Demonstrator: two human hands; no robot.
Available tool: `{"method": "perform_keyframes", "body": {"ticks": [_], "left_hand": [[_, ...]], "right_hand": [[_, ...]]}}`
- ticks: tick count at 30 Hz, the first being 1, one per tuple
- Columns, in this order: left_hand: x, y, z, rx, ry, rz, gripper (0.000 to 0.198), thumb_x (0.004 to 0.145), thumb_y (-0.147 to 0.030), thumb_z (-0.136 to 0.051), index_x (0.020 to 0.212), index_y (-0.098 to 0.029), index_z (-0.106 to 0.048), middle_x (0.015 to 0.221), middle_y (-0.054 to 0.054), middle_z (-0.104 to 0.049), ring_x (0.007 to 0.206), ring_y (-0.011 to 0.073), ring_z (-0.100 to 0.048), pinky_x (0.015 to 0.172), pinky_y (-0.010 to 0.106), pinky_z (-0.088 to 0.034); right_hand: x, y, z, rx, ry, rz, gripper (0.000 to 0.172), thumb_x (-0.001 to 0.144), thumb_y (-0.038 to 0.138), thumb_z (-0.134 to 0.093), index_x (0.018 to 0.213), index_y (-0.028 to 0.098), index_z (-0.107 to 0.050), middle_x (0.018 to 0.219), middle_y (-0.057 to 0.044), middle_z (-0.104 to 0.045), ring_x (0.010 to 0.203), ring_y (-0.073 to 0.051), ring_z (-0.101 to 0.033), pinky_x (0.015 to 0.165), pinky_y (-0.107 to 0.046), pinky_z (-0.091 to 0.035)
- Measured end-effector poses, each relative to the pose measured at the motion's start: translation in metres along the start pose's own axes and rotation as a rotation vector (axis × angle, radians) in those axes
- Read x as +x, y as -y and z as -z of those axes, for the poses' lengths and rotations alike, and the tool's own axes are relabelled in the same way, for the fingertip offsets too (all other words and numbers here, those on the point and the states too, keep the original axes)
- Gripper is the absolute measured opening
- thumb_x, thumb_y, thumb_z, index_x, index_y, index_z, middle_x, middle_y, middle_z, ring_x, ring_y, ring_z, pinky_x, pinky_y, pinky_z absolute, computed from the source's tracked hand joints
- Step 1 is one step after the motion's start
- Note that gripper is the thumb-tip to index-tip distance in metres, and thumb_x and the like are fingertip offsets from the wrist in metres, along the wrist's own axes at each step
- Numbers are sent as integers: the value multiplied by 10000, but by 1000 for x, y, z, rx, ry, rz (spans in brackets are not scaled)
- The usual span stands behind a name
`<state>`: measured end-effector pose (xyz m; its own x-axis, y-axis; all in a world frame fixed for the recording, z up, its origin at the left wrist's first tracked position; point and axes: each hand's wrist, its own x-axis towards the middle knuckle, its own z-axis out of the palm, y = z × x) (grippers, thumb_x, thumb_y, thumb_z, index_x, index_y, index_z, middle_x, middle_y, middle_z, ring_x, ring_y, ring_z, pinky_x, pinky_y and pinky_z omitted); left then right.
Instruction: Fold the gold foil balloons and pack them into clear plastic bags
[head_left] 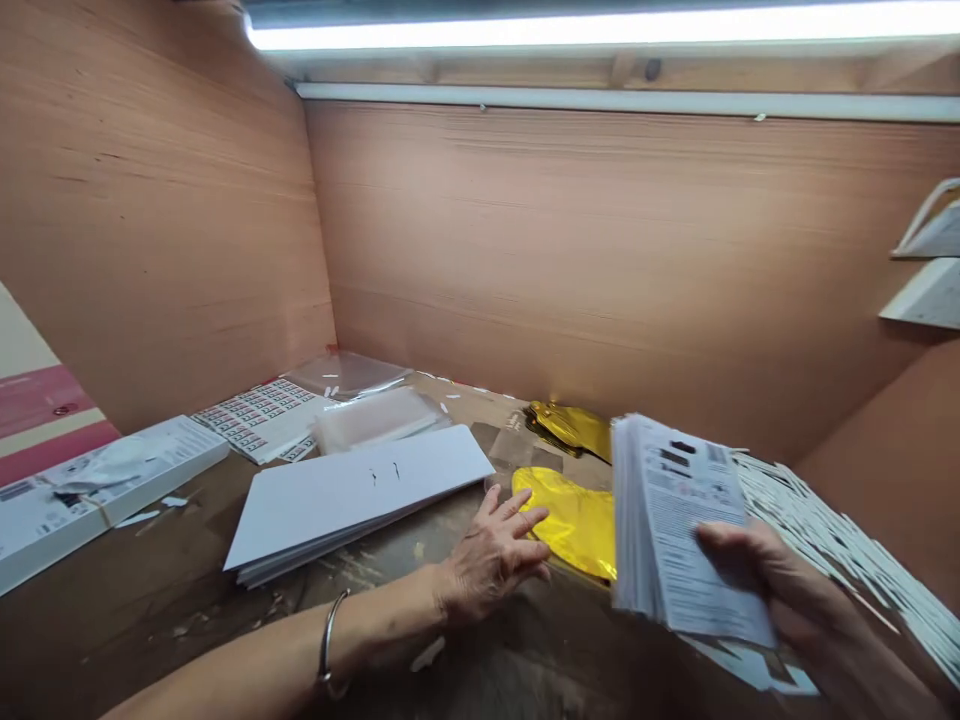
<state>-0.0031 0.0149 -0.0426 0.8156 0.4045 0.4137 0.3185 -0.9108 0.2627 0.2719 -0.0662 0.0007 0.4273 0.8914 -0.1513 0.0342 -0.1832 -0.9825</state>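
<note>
Your left hand [491, 555] lies palm down, fingers spread and open, its fingertips touching the near-left edge of the gold foil piece [577, 520] on the bench [187, 590]; it grips nothing. Your right hand [780, 590], just right of the foil, is closed around a thick stack of printed leaflets [675, 520], thumb across its face, the stack tilted over the foil's right edge. You seem to be at the foil's pick-up: so thin a sheet calls for fingertips sliding under its edge. White cards [360, 495] lie left of the foil, a second gold piece [574, 425] behind it
</note>
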Motion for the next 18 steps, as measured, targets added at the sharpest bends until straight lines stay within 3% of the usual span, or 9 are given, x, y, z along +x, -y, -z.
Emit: {"method": "perform_keyframes", "body": {"ticks": [3, 5, 8, 10, 11, 12, 14, 16, 18], "left_hand": [[-2, -6, -17, -32, 0, 55, 154, 801, -332, -523, 844, -243, -641, 1273, 56, -442, 1244, 299, -251, 962, 590, -122], [-5, -10, -25, -124, -122, 179, 138, 764, -297, -579, 875, -244, -641, 1339, 56, -347, 1269, 300, -181, 982, 568, -134], [-11, -20, -33, -486, -478, 532, 359, 695, -234, -653, 1041, -223, -561, 1378, 85, -246, 1256, 283, -233, 962, 450, -323], [-14, -26, -32, -817, -684, 834, 499, 676, -233, -667, 1127, -192, -458, 1316, 150, -316, 1141, 287, -420, 796, 409, -484], [-15, -28, -30, -976, -711, 973, 517, 681, -253, -661, 1132, -168, -424, 1242, 183, -392, 1031, 293, -517, 677, 407, -529], [-16, -29, -27, -1125, -660, 1087, 499, 690, -273, -651, 1107, -135, -415, 1135, 201, -475, 900, 297, -587, 566, 407, -540], [-15, -27, -20, -1335, -401, 1227, 382, 711, -274, -625, 986, -75, -451, 874, 180, -587, 665, 294, -632, 420, 404, -516], [-12, -22, -16, -1415, -147, 1294, 224, 722, -218, -597, 830, -60, -480, 670, 127, -603, 552, 286, -624, 374, 395, -499], [-7, -18, -18, -1396, -88, 1338, 107, 727, -138, -557, 732, -72, -473, 569, 93, -591, 493, 268, -613, 347, 378, -491]], "right_hand": [[3, -19, 3, 220, 224, -336, 190, 554, 190, -662, 727, 110, -650, 678, -106, -679, 588, -249, -634, 607, -380, -495], [7, -38, 6, 217, 217, -446, 163, 537, 180, -690, 669, 98, -637, 616, -98, -673, 548, -233, -630, 586, -352, -503], [11, -61, 11, 212, 202, -535, 143, 572, 207, -693, 616, 96, -615, 571, -90, -664, 523, -218, -628, 557, -322, -504], [13, -67, 14, 250, 213, -541, 145, 584, 200, -691, 649, 93, -616, 590, -88, -670, 543, -220, -633, 569, -327, -509], [14, -67, 14, 268, 217, -540, 153, 585, 192, -692, 671, 91, -617, 597, -88, -672, 548, -223, -634, 573, -332, -512], [14, -67, 14, 276, 211, -546, 163, 581, 180, -694, 690, 88, -615, 597, -87, -671, 547, -225, -634, 575, -339, -515], [16, -66, 13, 253, 176, -569, 185, 569, 148, -696, 718, 83, -607, 586, -87, -666, 539, -229, -632, 575, -347, -522], [18, -67, 12, 219, 138, -588, 210, 564, 117, -688, 751, 81, -598, 576, -85, -660, 538, -227, -632, 582, -346, -527], [19, -67, 12, 210, 133, -590, 248, 571, 108, -678, 802, 79, -592, 581, -82, -660, 545, -224, -632, 593, -351, -531]]}}
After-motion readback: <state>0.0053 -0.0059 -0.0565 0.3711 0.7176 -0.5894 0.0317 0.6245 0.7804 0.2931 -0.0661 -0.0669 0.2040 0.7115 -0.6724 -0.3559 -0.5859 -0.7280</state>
